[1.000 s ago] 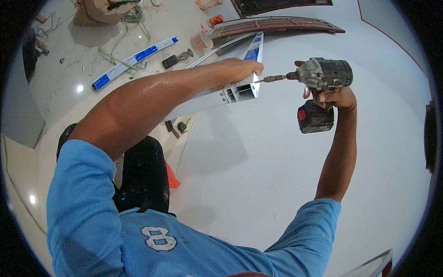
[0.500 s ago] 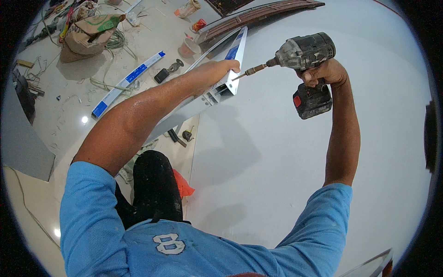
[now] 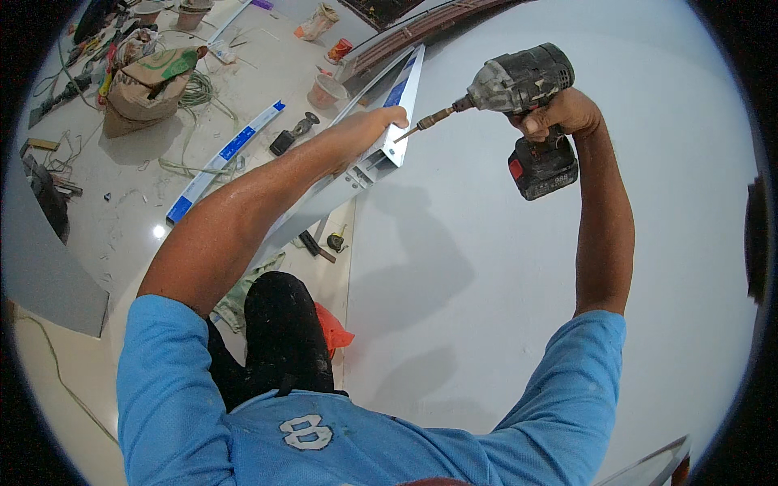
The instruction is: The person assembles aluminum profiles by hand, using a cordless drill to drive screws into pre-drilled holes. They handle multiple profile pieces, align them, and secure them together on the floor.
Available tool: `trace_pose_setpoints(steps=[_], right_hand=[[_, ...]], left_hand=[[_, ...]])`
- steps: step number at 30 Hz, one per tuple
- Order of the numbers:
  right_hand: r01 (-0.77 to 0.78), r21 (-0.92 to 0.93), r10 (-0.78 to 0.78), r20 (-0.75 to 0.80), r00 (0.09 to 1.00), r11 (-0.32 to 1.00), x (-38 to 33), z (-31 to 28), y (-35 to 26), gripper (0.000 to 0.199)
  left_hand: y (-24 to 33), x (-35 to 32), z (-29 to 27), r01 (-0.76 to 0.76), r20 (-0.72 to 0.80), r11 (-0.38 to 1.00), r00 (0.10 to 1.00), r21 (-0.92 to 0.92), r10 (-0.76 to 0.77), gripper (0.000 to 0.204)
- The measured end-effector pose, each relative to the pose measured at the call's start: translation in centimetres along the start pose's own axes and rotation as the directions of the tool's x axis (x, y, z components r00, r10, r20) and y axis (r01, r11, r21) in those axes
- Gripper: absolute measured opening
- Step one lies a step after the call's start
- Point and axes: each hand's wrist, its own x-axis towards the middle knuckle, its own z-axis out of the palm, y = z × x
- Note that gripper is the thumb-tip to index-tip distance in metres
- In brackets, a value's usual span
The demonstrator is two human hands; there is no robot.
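My right hand point(image 3: 563, 113) is wrapped round the grip of a worn black-and-grey cordless impact driver point(image 3: 519, 81), with its battery point(image 3: 543, 168) below. The driver lies nearly level and points left. The tip of its long bit point(image 3: 433, 120) meets the end of a white metal frame point(image 3: 412, 85); whether a screw sits there is too small to tell. My left hand point(image 3: 381, 125) grips that frame just beside the bit, fingers mostly hidden behind it. Blue film covers part of the frame, and its hollow profile ends show below my hand.
On the tiled floor to the left lie a white-and-blue metal bar point(image 3: 227, 158), a small black power tool point(image 3: 293, 134), a brown sack point(image 3: 150, 89) and coiled cable point(image 3: 198, 89). A tape measure point(image 3: 335, 241) rests near my knee. A pale wall point(image 3: 648, 162) rises on the right.
The whole view has shifted slightly. The driver and both hands appear a little farther left and up; the bit tip stays at the frame's end, and both grips are unchanged.
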Motion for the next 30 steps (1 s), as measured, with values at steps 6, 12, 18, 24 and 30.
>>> trace_pose_setpoints(steps=[6, 12, 18, 24, 30], right_hand=[[0.005, 0.016, -0.005, 0.000, 1.000, 1.000, 0.0, 0.4, 0.2, 0.022], [0.032, -0.012, -0.033, -0.057, 0.998, 0.999, -0.4, 0.6, -0.1, 0.026], [0.024, 0.004, -0.023, -0.054, 0.998, 1.000, -0.6, 0.4, 0.0, 0.030], [0.073, 0.023, -0.073, 0.001, 0.997, 0.997, -0.5, 0.1, 0.5, 0.031], [0.035, 0.037, -0.035, -0.003, 0.999, 0.999, -0.7, -0.5, 1.3, 0.028]], left_hand=[[-0.9, 0.9, -1.1, 0.024, 0.057, 1.000, 0.998, 0.020, -0.025, 0.056], [-1.0, 0.6, -1.1, 0.007, 0.068, 1.000, 0.998, 0.013, -0.008, 0.062], [-0.9, 0.3, -0.7, 0.008, 0.046, 1.000, 0.999, 0.008, -0.009, 0.065], [-1.5, 1.0, -0.4, -0.006, -0.029, 1.000, 1.000, 0.021, 0.006, 0.042], [-0.9, 0.4, -0.6, 0.047, 0.049, 0.999, 0.998, 0.012, -0.047, 0.076]])
